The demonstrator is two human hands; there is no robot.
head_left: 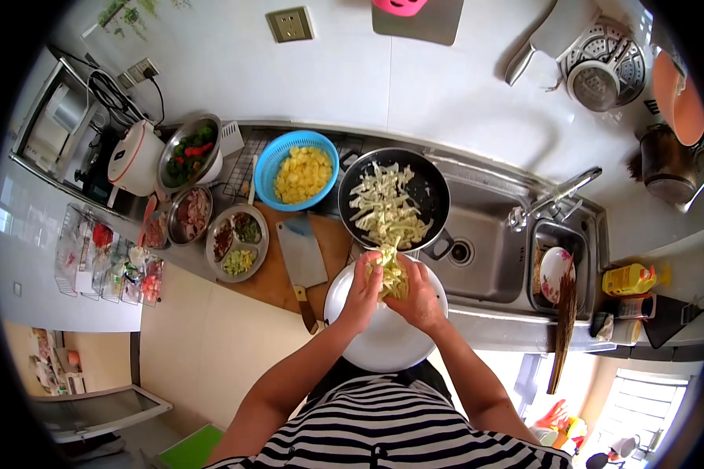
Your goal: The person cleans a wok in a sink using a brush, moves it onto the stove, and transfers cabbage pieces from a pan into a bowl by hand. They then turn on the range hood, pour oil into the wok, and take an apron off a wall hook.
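Both of my hands are cupped around a clump of pale green shredded cabbage (393, 280), my left hand (360, 294) on one side and my right hand (419, 297) on the other. Below them is a large white bowl (383, 344), close against my striped shirt. Just beyond the fingers stands a black two-handled pan (432, 187) with more cabbage strips spread inside. Some strips bridge the gap between the clump and the pan's near rim. The fingertips are partly hidden by the cabbage.
Left of the pan are a blue basket (263, 173) of yellow chunks, a cleaver (303, 254) on a wooden board (270, 291), and a divided plate (212, 248) of chopped seasonings. A bowl of meat (190, 215) lies further left. To the right are the sink (485, 266) and faucet (555, 195).
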